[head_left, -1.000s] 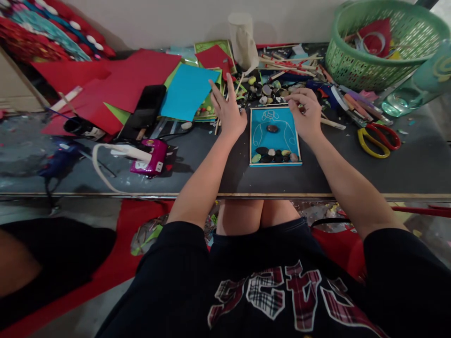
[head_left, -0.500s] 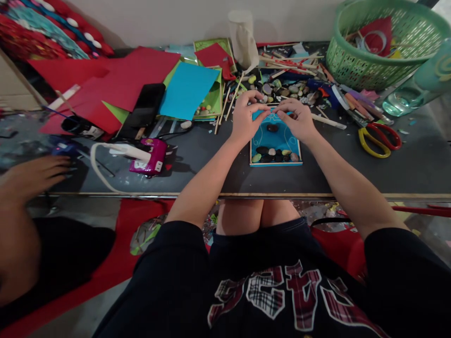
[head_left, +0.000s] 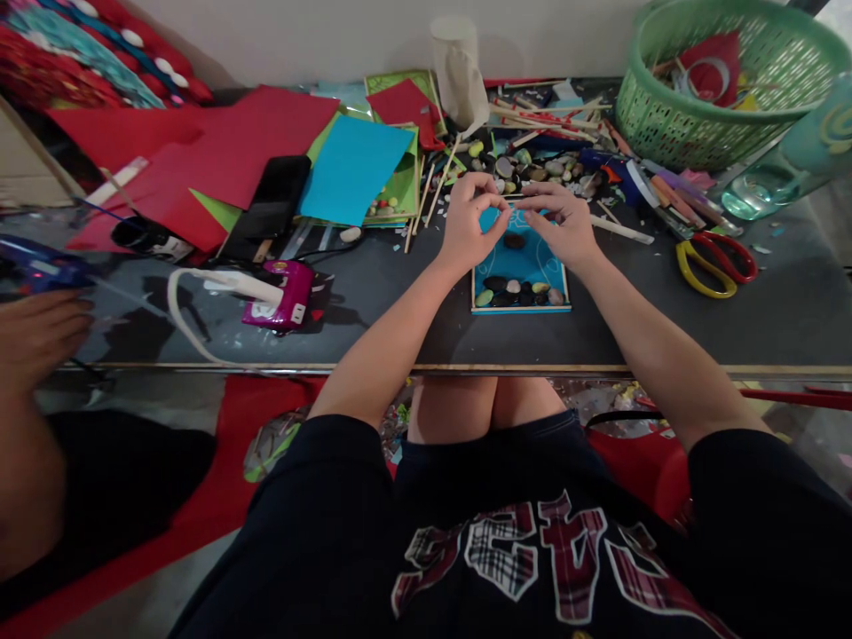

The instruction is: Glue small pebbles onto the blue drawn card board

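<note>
My left hand (head_left: 469, 224) and my right hand (head_left: 564, 229) are over the upper end of a small blue picture board (head_left: 521, 264) edged with thin wooden sticks. On each hand the thumb and forefinger close together in a pinch, the fingertips a short gap apart. Whatever lies between them is too small to make out. White lines are drawn on the blue. A dark brown pebble (head_left: 513, 241) sits below my fingers, and several black, green and pale pebbles (head_left: 500, 299) line the board's bottom edge.
Loose pebbles (head_left: 552, 167) and wooden sticks lie behind the board. Scissors (head_left: 715, 264), a green basket (head_left: 698, 124) and a glass (head_left: 752, 195) stand right. Leftward are blue paper (head_left: 356, 169), a phone (head_left: 276, 197), a purple power socket (head_left: 283, 297) and a co-worker's hand (head_left: 46, 333) with a blue glue gun (head_left: 43, 264).
My hands stay over the board's top with only small finger shifts. At left, the co-worker's hand has moved left, and the glue gun is now raised in it.
</note>
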Demonstrator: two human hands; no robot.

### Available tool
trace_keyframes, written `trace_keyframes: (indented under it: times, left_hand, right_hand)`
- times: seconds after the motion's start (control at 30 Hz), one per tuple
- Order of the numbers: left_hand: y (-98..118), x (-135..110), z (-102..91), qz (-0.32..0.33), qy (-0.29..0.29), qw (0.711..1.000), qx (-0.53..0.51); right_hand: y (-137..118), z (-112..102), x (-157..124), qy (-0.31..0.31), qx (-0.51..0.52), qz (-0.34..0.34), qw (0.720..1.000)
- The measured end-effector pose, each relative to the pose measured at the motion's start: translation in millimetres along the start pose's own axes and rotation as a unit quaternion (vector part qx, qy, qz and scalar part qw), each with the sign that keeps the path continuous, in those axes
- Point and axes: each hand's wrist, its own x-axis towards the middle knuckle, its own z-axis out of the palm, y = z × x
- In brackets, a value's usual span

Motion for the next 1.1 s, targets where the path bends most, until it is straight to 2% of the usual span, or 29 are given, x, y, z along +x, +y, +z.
trace_keyframes:
  times: [0.13, 0.3, 0.57, 0.73, 0.9, 1.1]
  left_hand:
    - [-3, 1, 0.7, -0.003, 0.010, 1.000, 0.007]
    - [-3, 0, 0.6, -0.010, -0.006, 1.000, -0.004]
    - [-4, 0, 2.1, -0.023, -0.047, 0.998, -0.026]
    - [-6, 0, 1.2, -0.029, -0.074, 0.996, -0.046]
    - [-6, 0, 3.2, -0.032, -0.084, 0.994, -0.055]
    - [0, 2, -1.4, -0.049, -0.084, 0.992, -0.083]
  right_hand:
    - [-1, 3, -2, 0.029, -0.027, -0.027, 0.999]
    - [3, 3, -2, 0.068, -0.042, -0.029, 0.996]
    - [-12, 0, -4, 0.059, -0.037, -0.009, 0.998]
    - [-9, -1, -3, 0.050, -0.045, -0.027, 0.997]
    - [-5, -1, -2, 0.056, -0.028, -0.040, 0.997]
    - [-8, -2, -2, 0.043, -0.040, -0.021, 0.998]
